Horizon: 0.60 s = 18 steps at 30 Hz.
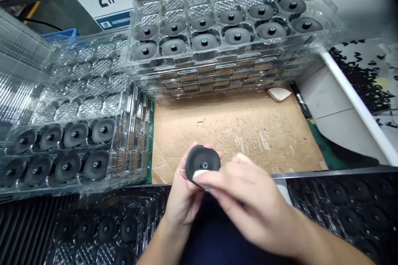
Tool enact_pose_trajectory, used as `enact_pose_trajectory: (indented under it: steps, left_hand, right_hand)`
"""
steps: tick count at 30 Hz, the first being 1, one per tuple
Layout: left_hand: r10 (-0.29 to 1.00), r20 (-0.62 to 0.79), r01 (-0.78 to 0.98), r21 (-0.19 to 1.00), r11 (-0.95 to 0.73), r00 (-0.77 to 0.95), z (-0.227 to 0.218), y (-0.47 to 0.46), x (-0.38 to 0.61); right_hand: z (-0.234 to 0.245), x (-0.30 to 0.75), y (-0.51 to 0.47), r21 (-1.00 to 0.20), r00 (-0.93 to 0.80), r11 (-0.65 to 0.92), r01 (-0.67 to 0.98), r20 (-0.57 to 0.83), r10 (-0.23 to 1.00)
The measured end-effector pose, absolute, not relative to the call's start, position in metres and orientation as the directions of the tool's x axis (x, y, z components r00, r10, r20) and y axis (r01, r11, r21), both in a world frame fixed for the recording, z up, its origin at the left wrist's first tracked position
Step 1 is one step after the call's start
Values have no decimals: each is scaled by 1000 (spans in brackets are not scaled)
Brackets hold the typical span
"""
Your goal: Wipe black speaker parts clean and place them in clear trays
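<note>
Round matte-black disc with a short central stub (199, 156) is resting stub-up in the left hand (183, 194), above the near edge of the brown cardboard sheet (233, 128). That hand is gripping it from beneath and around the rim, probably to leave the upper face free. Right hand (253, 201), fingers curled, is reaching across the near rim; small white piece (200, 173) is showing at its fingertip, pinched or worn, cannot tell. Beyond, stacked clear plastic pocketed trays (224, 57) are holding similar discs, apparently keeping them separated.
</note>
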State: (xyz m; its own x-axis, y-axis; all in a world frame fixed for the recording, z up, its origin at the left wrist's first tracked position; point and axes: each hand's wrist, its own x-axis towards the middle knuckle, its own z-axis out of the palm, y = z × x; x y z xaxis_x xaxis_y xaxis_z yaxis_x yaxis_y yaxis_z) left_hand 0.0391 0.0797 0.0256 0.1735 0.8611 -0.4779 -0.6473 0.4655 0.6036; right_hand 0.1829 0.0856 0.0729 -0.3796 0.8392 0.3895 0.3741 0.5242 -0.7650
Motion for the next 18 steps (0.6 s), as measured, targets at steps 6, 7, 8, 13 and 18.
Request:
enact_pose_trajectory:
  steps: [6,7,8,13,18]
  left_hand:
    - [885,-429,-711,564,420,183,28,83,32]
    - [883,-428,-710,562,426,191,29,84,35]
    - [882,-429,-709,559,431,198,31,84,38]
    - [868,-457,-655,599,461,194,34,75,47]
    - [876,-453,-672,599,436,164,33,69,39]
  right_hand:
    - [39,229,79,-824,-111,70,562,8,994]
    - [44,231,78,-825,-57,43,564,13,998]
    - [51,229,77,-824,-17,51,564,50,999]
    - [87,192,80,-738,-153,445,507,432,889]
    - [84,172,87,-777,-426,523,350,365,828]
